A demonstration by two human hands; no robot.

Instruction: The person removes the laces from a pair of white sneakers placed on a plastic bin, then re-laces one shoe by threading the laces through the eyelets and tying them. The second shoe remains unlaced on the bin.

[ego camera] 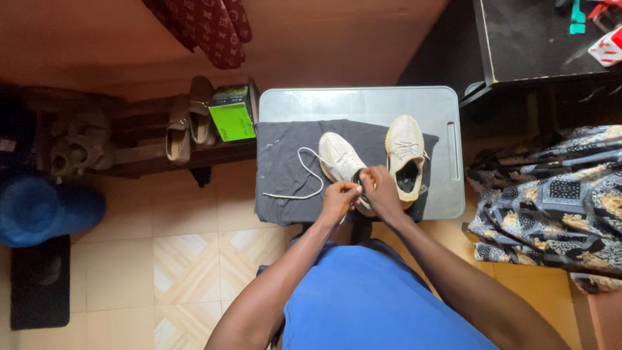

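Lacing: both hands meet at the heel end of the nearer sneaker (341, 162), fingertips pinched together on the white shoelace (304, 170) where it enters the shoe.
Left hand (338, 199): fingers curled tight, thumb and forefinger nipping the lace; no gap shows between them.
Right hand (382, 193): fingers bent over the shoe's collar, closed on the lace or the shoe's edge; which of the two I cannot tell.
Lace: most of it lies loose, looping out to the left across the dark cloth (285, 185), so by my reading only a little is threaded and much is left.
Second sneaker (405, 155): just beside the first, on the same cloth, lace already in place across its top.
Support: cloth spread on a grey tray-like tabletop (363, 104).
Green box (232, 114): rectangular carton, bright green with a dark face, standing on the low wooden rack (136, 152) beside a pair of sandals (189, 120).
Red-and-white carton (608, 46): small, on the black table (531, 39) at upper right.
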